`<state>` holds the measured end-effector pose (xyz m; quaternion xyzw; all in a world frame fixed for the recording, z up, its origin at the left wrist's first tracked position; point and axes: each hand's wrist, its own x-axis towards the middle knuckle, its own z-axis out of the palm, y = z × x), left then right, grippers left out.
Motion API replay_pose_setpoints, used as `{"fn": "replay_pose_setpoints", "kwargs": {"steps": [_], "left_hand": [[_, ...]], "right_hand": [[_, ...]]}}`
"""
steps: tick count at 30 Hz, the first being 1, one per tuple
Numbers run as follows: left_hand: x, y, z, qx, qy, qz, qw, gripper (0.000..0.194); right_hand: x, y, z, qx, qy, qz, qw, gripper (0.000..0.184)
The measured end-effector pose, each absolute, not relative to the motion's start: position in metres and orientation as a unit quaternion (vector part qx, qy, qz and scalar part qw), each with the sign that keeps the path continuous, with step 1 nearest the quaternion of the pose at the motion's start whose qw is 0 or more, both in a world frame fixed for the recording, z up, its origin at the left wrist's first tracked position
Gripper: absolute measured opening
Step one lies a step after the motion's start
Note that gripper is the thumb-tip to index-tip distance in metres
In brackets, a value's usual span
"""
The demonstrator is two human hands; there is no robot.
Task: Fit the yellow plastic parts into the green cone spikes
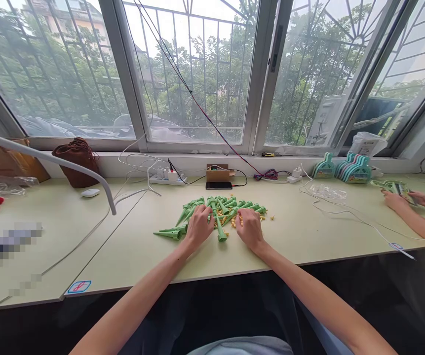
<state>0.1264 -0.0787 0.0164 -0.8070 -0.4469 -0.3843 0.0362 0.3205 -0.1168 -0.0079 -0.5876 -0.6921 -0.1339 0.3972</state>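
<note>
Where fingers (210, 215) curl, tapered green cones (220, 230) lie heaped.

Green cones (221, 233): over a dozen made out
Yellow pieces (233, 223): many seen, too small to be counted
Phone (218, 186): just one spotted
Brown bag (74, 166): one spotted
Table stickers (79, 287): two picked out

Green cones (220, 229), yellow pieces (233, 223), brown pouch (74, 165)

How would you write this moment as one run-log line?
left hand: at green plastic spikes | right hand: at small yellow pieces | both grips: unclear | black smartphone: beyond spikes
</note>
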Motion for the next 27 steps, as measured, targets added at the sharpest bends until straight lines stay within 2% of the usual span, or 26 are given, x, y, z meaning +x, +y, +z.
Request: {"fn": "replay_pose_setpoints", "kwargs": {"steps": [3, 7, 11, 21, 27], "left_hand": [[0.127, -0.076, 0.01, -0.814, -0.438, -0.378, 0.058, 0.02], [0.129, -0.073, 0.002, -0.817, -0.478, -0.317, 0.059, 0.033], [0.129, -0.071, -0.001, -0.818, -0.5, -0.281, 0.042, 0.036], [0.13, -0.073, 0.003, -0.826, -0.499, -0.255, 0.054, 0.036], [0.129, -0.075, 0.005, -0.828, -0.485, -0.274, 0.065, 0.03]], "right_hand": [[0.322, -0.113, -0.012, -0.596, -0.694, -0.142, 0.38, 0.03], [0.325, -0.107, -0.023, -0.633, -0.713, -0.091, 0.288, 0.044], [0.326, -0.104, -0.028, -0.652, -0.717, -0.058, 0.238, 0.049], [0.326, -0.105, -0.027, -0.657, -0.714, -0.045, 0.238, 0.047], [0.32, -0.112, -0.017, -0.618, -0.729, -0.097, 0.277, 0.039]]}}
